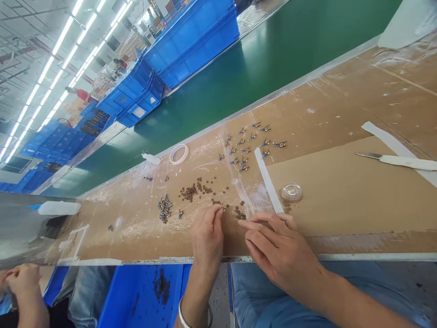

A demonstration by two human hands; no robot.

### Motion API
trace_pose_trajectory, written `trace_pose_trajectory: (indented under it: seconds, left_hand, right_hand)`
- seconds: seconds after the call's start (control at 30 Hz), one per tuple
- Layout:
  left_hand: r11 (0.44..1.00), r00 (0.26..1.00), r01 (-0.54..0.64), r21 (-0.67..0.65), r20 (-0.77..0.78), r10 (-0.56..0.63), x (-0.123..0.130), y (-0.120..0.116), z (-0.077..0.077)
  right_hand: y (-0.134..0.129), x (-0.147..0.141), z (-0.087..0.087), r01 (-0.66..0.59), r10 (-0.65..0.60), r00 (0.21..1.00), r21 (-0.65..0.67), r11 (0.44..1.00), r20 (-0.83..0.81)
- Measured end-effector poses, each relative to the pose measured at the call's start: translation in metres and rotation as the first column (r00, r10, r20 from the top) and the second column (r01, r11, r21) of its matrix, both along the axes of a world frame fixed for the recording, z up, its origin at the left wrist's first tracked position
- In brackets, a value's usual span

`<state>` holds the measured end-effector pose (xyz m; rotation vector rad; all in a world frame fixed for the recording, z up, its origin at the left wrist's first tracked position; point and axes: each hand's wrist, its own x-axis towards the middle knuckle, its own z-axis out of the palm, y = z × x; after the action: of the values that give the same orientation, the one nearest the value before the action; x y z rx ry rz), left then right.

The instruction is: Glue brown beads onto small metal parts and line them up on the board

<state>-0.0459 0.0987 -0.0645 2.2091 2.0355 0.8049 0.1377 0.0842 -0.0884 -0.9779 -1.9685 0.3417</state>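
Note:
My left hand (pixel 209 230) is closed in a pinch at the bench's near side, its fingertips on something small that I cannot make out. To its right, my right hand (pixel 276 243) has its fingers apart, with the index fingertip beside a few small brown discs (pixel 240 214). A larger pile of brown discs (pixel 191 192) lies beyond my left hand. Left of it sits a cluster of tiny blue and gold figures (pixel 164 208). Several more figures (pixel 251 136) stand or lie spread out farther back.
A round clear dish (pixel 291 192) and a white-handled knife (pixel 406 161) lie to the right. A tape roll (pixel 179 154) and small white bottle (pixel 151 158) are near the green belt (pixel 211 102). Another person's hands (pixel 25 282) are at lower left, near a blue bin (pixel 136 291).

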Motion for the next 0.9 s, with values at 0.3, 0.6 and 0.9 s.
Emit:
trace_pose_trajectory:
  seconds: [0.3, 0.6, 0.9]
  left_hand:
    - [0.997, 0.997, 0.01, -0.076, -0.078, -0.016, 0.002, 0.007, 0.003]
    - [0.996, 0.987, 0.008, -0.09, -0.162, -0.023, 0.004, 0.013, 0.007]
    - [0.993, 0.976, -0.009, -0.118, -0.218, -0.017, 0.008, 0.015, 0.011]
  right_hand:
    - [-0.002, 0.005, -0.009, -0.033, 0.032, 0.999, -0.015, 0.999, -0.035]
    - [0.0, 0.007, -0.008, -0.04, 0.04, 0.999, -0.008, 0.999, -0.01]
    - [0.001, 0.007, -0.007, -0.024, 0.024, 1.0, 0.006, 1.0, -0.016]
